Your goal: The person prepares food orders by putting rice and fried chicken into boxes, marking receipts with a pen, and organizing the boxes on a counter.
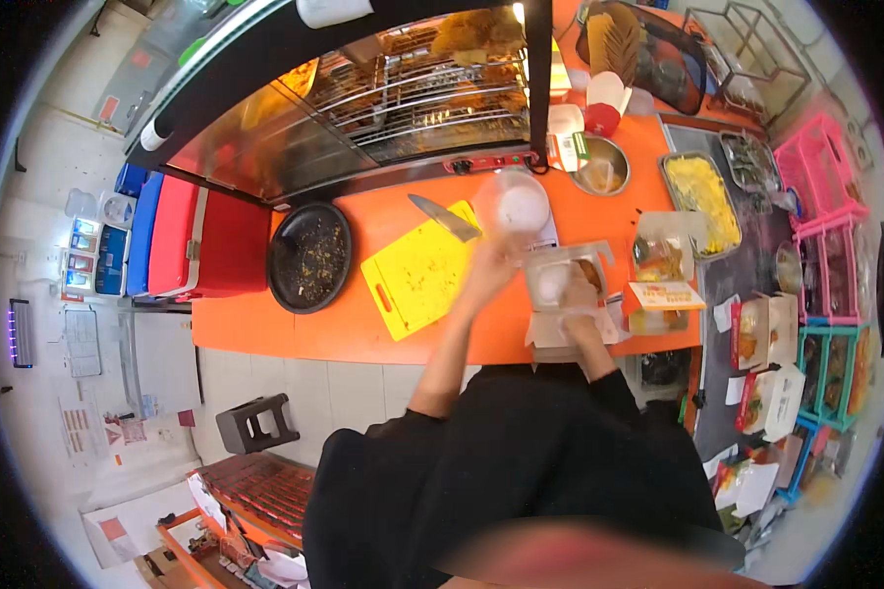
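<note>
My left hand (496, 257), smeared by motion, is between the yellow cutting board (403, 299) and an open takeaway box (535, 294). Just beyond it stands a round white container (524, 208), also blurred. My right hand (580, 294) is over the right part of the box, its fingertips hidden. Inside the box lie something white and, by my right hand, a brown piece of food (589, 270). A knife (445, 217) rests across the far part of the board, which is strewn with crumbs.
A lit food warmer (344, 162) stands along the back. To the left are a black round tray (310, 257) with crumbs and a red cooler box (221, 239). Filled boxes (663, 257), a metal bowl (600, 167) and a tray of yellow food (702, 204) occupy the right.
</note>
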The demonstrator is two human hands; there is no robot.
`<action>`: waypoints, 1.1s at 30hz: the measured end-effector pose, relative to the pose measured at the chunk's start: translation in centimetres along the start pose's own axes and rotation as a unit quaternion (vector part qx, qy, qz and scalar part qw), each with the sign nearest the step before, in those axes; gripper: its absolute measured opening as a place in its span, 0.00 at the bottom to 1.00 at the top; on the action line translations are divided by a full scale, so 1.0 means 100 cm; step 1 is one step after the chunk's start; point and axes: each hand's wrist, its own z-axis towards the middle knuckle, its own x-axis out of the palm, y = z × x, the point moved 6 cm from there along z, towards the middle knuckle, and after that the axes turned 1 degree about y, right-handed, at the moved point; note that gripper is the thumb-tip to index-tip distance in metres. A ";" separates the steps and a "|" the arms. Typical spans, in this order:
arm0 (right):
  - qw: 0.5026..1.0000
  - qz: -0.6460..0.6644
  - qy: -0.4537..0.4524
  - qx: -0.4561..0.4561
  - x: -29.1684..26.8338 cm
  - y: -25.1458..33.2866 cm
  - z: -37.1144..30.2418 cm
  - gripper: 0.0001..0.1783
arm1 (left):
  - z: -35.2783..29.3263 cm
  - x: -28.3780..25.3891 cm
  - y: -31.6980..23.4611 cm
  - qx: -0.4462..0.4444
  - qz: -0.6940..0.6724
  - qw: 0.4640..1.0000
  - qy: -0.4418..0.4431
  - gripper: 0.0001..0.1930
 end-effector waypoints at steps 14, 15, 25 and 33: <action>0.885 0.384 -0.108 0.241 -0.063 -0.002 -0.218 0.18 | 0.090 -0.290 -0.107 0.213 0.102 0.958 -0.163 0.17; 0.846 0.437 -0.116 0.281 -0.030 -0.022 -0.258 0.18 | 0.053 -0.269 -0.097 0.215 0.048 0.964 -0.148 0.16; 0.762 0.448 -0.014 0.469 0.048 -0.013 -0.456 0.17 | -0.185 0.087 0.240 -0.041 0.044 0.998 0.006 0.33; 0.870 0.371 0.032 0.324 0.029 -0.064 -0.513 0.23 | -0.173 0.079 0.320 0.115 0.582 0.774 -0.220 0.36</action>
